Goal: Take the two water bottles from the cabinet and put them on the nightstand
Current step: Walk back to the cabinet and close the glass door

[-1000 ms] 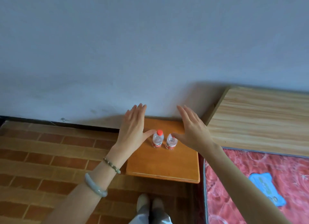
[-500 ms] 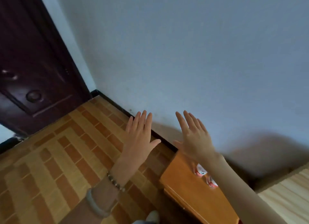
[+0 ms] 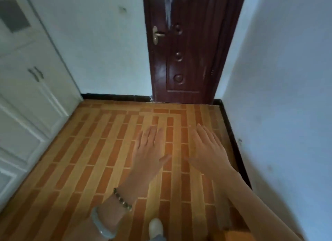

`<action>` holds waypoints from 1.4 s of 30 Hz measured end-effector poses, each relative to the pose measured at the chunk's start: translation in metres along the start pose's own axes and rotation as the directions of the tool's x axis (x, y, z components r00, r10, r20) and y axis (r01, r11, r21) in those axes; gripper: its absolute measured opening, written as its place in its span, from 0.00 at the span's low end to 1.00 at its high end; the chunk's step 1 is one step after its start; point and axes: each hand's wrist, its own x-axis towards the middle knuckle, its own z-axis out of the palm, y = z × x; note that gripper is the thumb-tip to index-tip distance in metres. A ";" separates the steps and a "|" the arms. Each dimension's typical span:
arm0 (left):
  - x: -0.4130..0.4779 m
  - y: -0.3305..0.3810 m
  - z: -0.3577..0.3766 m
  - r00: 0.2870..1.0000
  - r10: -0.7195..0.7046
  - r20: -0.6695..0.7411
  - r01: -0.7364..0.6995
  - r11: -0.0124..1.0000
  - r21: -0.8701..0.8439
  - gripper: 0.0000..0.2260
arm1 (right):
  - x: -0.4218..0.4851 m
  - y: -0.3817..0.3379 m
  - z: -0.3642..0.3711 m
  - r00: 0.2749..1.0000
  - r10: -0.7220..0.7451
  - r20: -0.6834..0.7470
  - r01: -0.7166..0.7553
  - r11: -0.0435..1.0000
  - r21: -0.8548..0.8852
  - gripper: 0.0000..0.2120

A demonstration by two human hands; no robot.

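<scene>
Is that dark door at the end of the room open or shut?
Shut, as far as shows. The door sits flat in its frame, with no gap or light along either edge; its brass handle is level.

place: home, room corner by a door
floor: brick-pattern tiles [image 3: 111,151], orange and tan, black skirting [image 3: 115,97] along the walls
far: dark brown panelled door [image 3: 185,57] with brass lever handle [image 3: 156,35]
left: white cabinet [image 3: 30,97], panelled doors, paired metal handles [image 3: 36,74]
walls: plain pale painted walls [image 3: 280,79], scuffed, far and right
near right: corner of orange wooden furniture [image 3: 239,236]
</scene>
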 end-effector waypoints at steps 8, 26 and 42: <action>-0.042 -0.125 -0.029 0.918 -0.383 -0.098 0.395 0.902 0.172 0.37 | 0.097 -0.128 0.028 0.899 -0.435 0.057 0.424 0.895 0.139 0.42; -0.083 -0.361 -0.065 0.628 -0.725 -0.281 0.778 0.576 0.253 0.37 | 0.245 -0.388 0.071 0.575 -0.817 -0.047 0.810 0.560 0.175 0.44; -0.067 -0.562 -0.091 0.266 -0.835 -0.482 0.962 0.198 0.188 0.37 | 0.390 -0.602 0.109 0.198 -0.973 -0.115 0.954 0.164 0.252 0.41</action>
